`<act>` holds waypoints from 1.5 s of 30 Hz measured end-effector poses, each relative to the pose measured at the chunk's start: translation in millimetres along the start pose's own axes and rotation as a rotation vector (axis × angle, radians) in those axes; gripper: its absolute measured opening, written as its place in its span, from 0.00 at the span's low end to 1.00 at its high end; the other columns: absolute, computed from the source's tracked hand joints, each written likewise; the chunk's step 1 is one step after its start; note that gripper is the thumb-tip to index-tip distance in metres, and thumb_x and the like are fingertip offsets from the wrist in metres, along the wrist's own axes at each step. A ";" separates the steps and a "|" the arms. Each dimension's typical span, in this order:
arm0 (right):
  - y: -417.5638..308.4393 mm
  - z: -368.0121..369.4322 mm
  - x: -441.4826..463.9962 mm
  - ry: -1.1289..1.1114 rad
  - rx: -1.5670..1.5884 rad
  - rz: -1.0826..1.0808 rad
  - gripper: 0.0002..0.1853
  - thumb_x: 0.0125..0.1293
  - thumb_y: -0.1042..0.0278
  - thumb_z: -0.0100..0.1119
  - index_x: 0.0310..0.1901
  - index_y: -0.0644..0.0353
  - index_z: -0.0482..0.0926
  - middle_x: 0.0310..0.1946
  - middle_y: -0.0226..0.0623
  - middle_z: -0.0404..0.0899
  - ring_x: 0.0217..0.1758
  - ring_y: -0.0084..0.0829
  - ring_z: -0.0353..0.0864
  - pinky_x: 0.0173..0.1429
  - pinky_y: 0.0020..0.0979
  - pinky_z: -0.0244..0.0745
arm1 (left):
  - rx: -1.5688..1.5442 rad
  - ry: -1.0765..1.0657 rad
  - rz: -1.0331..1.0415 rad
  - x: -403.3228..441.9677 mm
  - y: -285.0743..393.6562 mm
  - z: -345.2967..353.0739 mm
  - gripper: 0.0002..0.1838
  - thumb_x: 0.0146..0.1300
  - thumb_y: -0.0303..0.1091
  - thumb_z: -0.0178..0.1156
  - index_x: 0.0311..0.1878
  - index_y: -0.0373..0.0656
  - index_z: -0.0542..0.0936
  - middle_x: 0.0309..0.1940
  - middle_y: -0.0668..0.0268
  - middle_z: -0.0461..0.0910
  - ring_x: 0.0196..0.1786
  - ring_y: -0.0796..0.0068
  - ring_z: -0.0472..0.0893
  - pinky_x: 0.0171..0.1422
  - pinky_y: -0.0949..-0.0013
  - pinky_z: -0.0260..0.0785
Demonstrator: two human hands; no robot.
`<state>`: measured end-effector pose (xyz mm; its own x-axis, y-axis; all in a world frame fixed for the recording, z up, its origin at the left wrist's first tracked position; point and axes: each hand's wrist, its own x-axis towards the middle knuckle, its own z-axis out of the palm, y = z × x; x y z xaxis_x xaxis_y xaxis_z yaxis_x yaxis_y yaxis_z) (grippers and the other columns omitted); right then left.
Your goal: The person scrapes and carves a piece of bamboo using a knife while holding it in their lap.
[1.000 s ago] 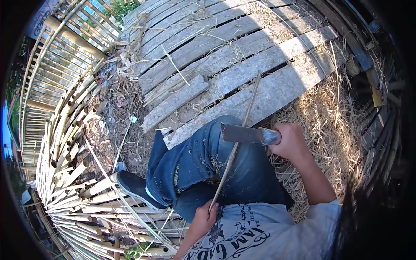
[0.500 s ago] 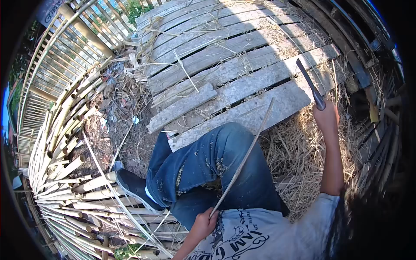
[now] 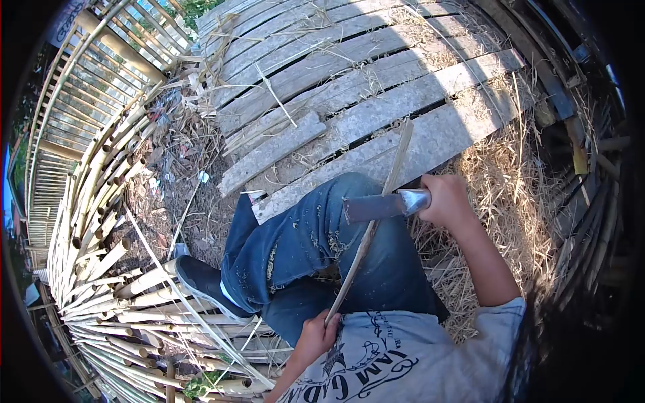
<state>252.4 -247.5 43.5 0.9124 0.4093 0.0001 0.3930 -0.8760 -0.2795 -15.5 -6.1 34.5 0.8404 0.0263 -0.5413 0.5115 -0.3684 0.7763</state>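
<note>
While I sit at the lower centre of the frame, the slatted plank platform [image 3: 376, 84] occupies the top, its near edge running diagonally just beyond my bent knee [image 3: 359, 201]. The bamboo fence [image 3: 111, 50] bounds the upper left; the stacked bamboo poles [image 3: 101, 319] fill the lower left, their cut ends facing the littered ground [image 3: 201, 161]. Loose straw [image 3: 500, 201] covers the ground at right of centre, giving my right forearm lateral room between my leg and the dark edge of the frame. A short loose board [image 3: 275, 151] lies along the platform's left part.

The long thin stick [image 3: 359, 258] extends from the lower centre, over my thigh, to the platform side of my knee; its far end overlaps the near plank in view. My left hand [image 3: 317, 336] pinches the near end between thumb and fingers, beside my shirt. My right hand [image 3: 447, 201] is closed around the handle of the broad blade [image 3: 373, 209], right of centre. The blade crosses above the stick, squared end pointing left; contact between them cannot be determined.
</note>
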 end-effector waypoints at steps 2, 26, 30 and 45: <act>21.9 -7.3 8.2 0.025 0.056 0.122 0.09 0.39 0.65 0.63 0.23 0.60 0.78 0.21 0.49 0.78 0.28 0.52 0.79 0.35 0.44 0.75 | -0.003 0.017 0.012 -2.6 -2.8 2.2 0.10 0.68 0.33 0.54 0.38 0.35 0.76 0.19 0.49 0.75 0.24 0.47 0.79 0.28 0.60 0.69; 10.2 -26.5 -29.0 0.133 0.197 0.168 0.11 0.47 0.62 0.61 0.20 0.62 0.75 0.17 0.48 0.76 0.24 0.48 0.79 0.31 0.41 0.71 | -0.015 0.046 0.015 -13.4 -9.6 5.8 0.09 0.68 0.32 0.55 0.38 0.35 0.76 0.17 0.50 0.72 0.22 0.48 0.77 0.26 0.60 0.67; 0.9 -0.5 -21.2 -0.065 0.102 0.053 0.10 0.39 0.61 0.62 0.21 0.58 0.77 0.19 0.48 0.77 0.29 0.51 0.79 0.36 0.44 0.74 | 0.029 0.070 -0.034 -20.4 1.0 0.9 0.08 0.68 0.32 0.55 0.38 0.35 0.76 0.17 0.49 0.73 0.22 0.47 0.77 0.26 0.59 0.67; 18.5 47.8 -26.5 0.146 0.615 0.389 0.13 0.59 0.66 0.64 0.31 0.65 0.70 0.18 0.31 0.68 0.18 0.29 0.70 0.29 0.36 0.72 | 0.075 0.070 -0.040 -9.0 2.1 -9.5 0.08 0.65 0.32 0.56 0.34 0.36 0.73 0.19 0.47 0.74 0.25 0.43 0.77 0.28 0.53 0.67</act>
<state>230.0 -262.4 -7.6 0.9954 0.0230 -0.0925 -0.0572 -0.6323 -0.7726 -20.3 1.7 44.0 0.8313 0.1062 -0.5456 0.5323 -0.4345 0.7265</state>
